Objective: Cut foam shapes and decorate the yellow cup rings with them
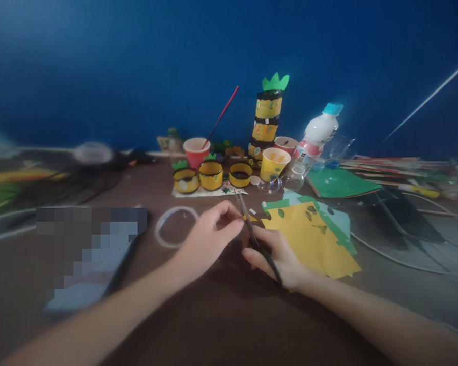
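Looking through the head view, the right hand (275, 254) has its fingers wrapped round the scissors (257, 241), black handles in the palm, blades angled up and leftward. Left hand (217, 226) is pinching what seems to be a small yellow scrap (249, 218) between thumb and fingers, right by the blades; it's kinda blurry there. So scissors and scrap are both between the hands, over the dark table (221, 325), just left of the yellow sheet (313, 236), which lies on green and pale blue paper.

Clear ring (176, 227) sits flat behind the left wrist. Further back there are three short yellow-and-black bands (211, 176) in a row, a red cup (196, 152) with a brush (222, 114) leaning in it, a yellow cup (274, 163), a banded tower (266, 127) with a green crown, and a tilted bottle (316, 133). Blue wall (137, 66) behind it all.
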`<state>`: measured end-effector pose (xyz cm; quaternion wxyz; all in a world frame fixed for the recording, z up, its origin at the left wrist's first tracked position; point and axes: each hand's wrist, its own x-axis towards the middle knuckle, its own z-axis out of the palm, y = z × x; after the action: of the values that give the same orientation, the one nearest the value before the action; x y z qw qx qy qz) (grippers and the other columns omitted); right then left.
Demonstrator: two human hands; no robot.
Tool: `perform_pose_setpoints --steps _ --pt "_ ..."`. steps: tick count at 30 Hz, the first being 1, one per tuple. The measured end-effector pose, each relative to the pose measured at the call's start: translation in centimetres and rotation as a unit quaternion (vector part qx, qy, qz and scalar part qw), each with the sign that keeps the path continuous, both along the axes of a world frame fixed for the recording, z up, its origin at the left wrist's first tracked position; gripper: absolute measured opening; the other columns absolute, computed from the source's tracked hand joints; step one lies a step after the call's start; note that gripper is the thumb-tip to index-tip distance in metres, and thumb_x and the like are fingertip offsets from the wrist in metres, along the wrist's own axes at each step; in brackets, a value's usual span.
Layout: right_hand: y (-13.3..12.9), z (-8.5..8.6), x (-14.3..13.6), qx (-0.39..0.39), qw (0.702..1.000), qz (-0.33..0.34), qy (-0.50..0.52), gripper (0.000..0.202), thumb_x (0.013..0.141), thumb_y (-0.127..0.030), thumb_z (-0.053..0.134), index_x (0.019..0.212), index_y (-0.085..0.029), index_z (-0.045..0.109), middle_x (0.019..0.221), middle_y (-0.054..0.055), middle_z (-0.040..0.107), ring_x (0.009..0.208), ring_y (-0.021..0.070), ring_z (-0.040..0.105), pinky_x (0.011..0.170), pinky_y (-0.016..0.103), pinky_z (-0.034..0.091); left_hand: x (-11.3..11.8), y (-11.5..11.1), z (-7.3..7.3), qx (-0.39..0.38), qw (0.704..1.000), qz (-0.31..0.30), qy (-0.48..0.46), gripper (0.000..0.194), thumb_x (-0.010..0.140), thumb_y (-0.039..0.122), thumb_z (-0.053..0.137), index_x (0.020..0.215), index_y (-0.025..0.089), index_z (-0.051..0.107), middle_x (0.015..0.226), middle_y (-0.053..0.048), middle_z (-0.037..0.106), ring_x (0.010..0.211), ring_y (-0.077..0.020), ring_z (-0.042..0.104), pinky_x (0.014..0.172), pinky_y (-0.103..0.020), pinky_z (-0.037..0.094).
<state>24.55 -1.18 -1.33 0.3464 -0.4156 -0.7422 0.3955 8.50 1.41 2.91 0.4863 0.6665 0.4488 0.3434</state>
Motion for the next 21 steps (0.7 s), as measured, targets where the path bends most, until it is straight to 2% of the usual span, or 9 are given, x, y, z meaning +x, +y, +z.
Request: perform_pose_setpoints --steps 8,21 --pt "-0.08 0.02 -0.03 -0.002 1.0 -0.001 -0.004 0.03 0.081 -0.044 0.046 0.069 -0.017 0.045 0.053 -0.003 0.046 0.05 0.0082 0.042 0.048 0.02 0.033 -0.06 0.02 0.11 0.01 1.0 0.012 0.015 0.011 0.078 0.021 0.049 0.068 0.018 0.049 0.062 0.006 0.049 0.06 -0.0082 0.043 0.055 -0.021 0.031" --pt "-0.09 0.17 -0.06 0.003 1.0 -0.01 -0.014 0.028 0.081 -0.041 0.047 0.068 -0.017 0.046 0.05 -0.004 0.045 0.047 0.0075 0.042 0.047 0.019 0.033 -0.13 0.34 0.05 0.021 0.999 0.019 0.014 0.009 0.078 0.022 0.048 0.07 0.018 0.051 0.065 0.005 0.05 0.063 -0.0095 0.045 0.058 -0.022 0.034"
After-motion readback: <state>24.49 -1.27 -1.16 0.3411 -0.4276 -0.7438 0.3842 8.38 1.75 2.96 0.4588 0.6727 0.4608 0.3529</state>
